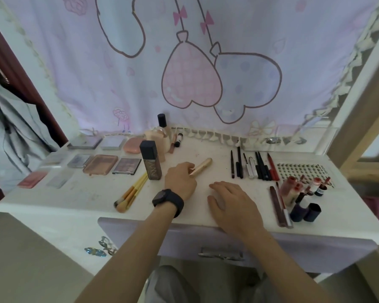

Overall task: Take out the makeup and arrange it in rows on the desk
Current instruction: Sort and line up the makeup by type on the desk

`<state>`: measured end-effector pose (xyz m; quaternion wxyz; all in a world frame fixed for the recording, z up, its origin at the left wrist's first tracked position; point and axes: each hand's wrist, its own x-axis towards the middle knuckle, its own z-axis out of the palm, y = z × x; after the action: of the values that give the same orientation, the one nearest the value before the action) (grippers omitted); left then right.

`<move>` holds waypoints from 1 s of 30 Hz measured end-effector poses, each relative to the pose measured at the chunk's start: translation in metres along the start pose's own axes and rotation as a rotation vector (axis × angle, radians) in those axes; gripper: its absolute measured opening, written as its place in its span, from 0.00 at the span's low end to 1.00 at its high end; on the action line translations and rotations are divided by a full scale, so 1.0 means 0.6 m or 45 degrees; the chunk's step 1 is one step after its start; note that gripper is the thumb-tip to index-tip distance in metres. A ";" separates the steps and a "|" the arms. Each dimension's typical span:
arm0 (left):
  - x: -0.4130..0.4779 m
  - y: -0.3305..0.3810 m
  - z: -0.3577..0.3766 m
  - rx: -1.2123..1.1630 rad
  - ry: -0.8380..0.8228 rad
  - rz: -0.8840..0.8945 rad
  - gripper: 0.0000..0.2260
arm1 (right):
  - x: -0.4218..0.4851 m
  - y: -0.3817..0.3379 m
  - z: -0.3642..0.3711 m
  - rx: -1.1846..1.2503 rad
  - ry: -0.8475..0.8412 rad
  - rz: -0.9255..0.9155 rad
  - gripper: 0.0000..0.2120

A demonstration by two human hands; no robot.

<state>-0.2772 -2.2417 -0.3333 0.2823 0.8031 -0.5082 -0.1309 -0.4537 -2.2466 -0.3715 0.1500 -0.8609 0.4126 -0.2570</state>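
Note:
My left hand (179,181), with a black watch on the wrist, pinches the near end of a gold tube (202,166) that lies slanted on the white desk (85,200). My right hand (233,201) rests flat on the desk near the front edge, fingers spread and holding nothing. Flat palettes (101,164) lie in rows at the left. A tall dark foundation bottle (151,159) stands just left of my left hand. Yellow-handled brushes (131,192) lie in front of it. Black and red pencils (253,166) lie side by side at the right.
Lip tubes and small bottles (298,191) cluster at the right front, beside a sheet of dark stickers (298,171). A round-capped bottle (162,125) stands at the back by the pink curtain (190,62). The lilac drawer (221,243) below the desk edge has a metal handle.

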 end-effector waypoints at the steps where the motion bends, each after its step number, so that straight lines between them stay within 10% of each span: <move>1: -0.012 -0.004 -0.003 -0.160 -0.016 0.005 0.17 | 0.000 -0.002 -0.006 0.101 0.028 0.063 0.20; 19: -0.176 0.058 -0.027 -0.956 -0.023 0.247 0.11 | -0.069 -0.059 -0.099 1.934 0.049 0.832 0.11; 30: -0.157 0.050 -0.007 -0.668 -0.016 0.353 0.08 | -0.072 -0.033 -0.097 1.048 -0.013 0.668 0.21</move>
<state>-0.3394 -2.1660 -0.3195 0.4923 0.6246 -0.5637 -0.2231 -0.4972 -2.2032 -0.3279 0.5396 -0.5985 0.4790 -0.3481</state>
